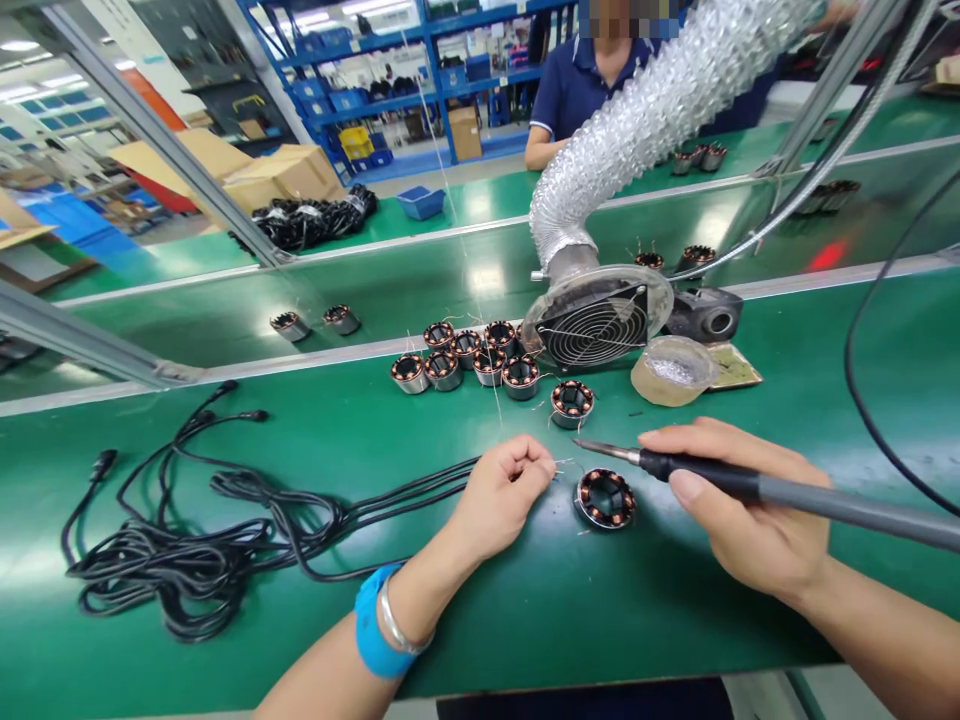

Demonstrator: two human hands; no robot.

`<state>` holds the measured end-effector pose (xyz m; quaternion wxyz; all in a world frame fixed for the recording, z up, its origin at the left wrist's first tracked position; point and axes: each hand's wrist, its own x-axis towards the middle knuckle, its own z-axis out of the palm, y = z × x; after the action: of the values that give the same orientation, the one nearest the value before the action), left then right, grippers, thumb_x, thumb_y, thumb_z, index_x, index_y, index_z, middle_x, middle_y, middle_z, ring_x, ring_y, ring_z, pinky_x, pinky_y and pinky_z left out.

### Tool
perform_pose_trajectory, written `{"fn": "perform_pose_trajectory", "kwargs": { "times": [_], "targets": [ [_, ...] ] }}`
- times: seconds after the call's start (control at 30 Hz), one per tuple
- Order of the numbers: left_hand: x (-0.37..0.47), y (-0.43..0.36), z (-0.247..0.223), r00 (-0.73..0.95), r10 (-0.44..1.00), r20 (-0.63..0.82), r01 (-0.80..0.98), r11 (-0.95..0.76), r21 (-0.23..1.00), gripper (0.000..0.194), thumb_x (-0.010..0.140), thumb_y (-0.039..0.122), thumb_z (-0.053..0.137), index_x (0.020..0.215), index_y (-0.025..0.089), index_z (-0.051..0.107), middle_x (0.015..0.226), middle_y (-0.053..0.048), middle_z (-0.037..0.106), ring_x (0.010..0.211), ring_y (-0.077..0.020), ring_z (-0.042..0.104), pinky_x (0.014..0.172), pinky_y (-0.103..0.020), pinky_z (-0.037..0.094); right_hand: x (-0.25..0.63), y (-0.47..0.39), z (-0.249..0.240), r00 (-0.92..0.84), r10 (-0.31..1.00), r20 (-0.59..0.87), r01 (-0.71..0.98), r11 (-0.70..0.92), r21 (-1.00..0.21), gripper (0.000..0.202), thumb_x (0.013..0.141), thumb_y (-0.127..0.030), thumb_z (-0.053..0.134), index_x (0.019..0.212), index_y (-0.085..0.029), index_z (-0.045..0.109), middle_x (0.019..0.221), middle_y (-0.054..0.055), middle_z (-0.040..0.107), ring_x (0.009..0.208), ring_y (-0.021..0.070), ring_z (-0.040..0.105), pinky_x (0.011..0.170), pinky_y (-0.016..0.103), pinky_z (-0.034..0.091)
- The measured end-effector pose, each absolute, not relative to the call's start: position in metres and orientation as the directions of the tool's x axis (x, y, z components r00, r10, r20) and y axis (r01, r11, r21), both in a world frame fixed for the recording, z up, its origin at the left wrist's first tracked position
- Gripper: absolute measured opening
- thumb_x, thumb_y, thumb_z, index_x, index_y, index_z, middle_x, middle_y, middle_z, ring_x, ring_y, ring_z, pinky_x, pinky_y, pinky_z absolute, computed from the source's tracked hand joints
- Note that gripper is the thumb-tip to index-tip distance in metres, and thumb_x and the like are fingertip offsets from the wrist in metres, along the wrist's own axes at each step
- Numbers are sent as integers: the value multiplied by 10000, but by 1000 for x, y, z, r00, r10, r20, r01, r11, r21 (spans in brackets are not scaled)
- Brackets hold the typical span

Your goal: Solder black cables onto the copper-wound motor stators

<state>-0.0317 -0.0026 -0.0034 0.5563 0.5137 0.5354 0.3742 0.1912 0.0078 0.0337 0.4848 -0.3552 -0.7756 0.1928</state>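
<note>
My left hand (504,492) is closed in a pinch on the ends of several black cables (420,483), whose thin bare wires poke out past the fingertips. In my right hand (750,510) is a soldering iron (697,474), gripped like a pen with its tip (600,448) pointing left, close to those wire ends. A copper-wound motor stator (606,499) lies on the green bench just below the iron's tip. Another stator (572,404) sits a little farther back, with thin leads sticking out. Whether the tip touches any wire I cannot tell.
Several more stators (487,365) stand grouped behind. Beside them are a fume extractor fan (596,328) with a silver duct (630,130), a round translucent tub (673,370) and a small square sponge tray (735,367). Coiled cable (180,560) lies left. A person (585,90) sits across the bench.
</note>
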Motion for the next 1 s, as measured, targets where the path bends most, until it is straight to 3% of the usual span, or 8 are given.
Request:
{"fn": "perform_pose_trajectory", "kwargs": {
  "times": [0.2,0.47,0.83,1.0],
  "targets": [
    [-32,-3,-2,144,973,-180,184,153,971,225,834,378,564,749,170,557,603,55,439,568,-97,362,554,-231,277,190,11,28,-220,783,582,383,618,-687,77,886,-224,589,922,-245,653,775,15,701,619,173,652,529,280,535],
    [-30,-4,-2,146,973,-180,194,150,969,206,850,353,553,758,169,560,608,55,433,564,-94,357,543,-229,268,188,11,29,-246,788,564,370,614,-697,129,852,-164,588,925,-250,650,775,9,709,603,171,659,520,268,535],
    [-31,-3,-4,146,975,-170,185,142,972,187,855,335,548,768,171,566,625,52,450,585,-98,387,563,-228,295,188,12,28,-225,798,559,385,600,-702,59,911,-257,593,913,-250,652,762,15,699,597,169,650,502,277,525],
    [-30,-3,-3,145,976,-163,194,133,972,176,854,321,546,764,171,562,611,57,440,573,-96,380,550,-227,284,189,11,26,-236,799,553,371,600,-708,89,893,-212,590,941,-255,651,773,8,704,606,164,649,522,266,533]
  ]
}}
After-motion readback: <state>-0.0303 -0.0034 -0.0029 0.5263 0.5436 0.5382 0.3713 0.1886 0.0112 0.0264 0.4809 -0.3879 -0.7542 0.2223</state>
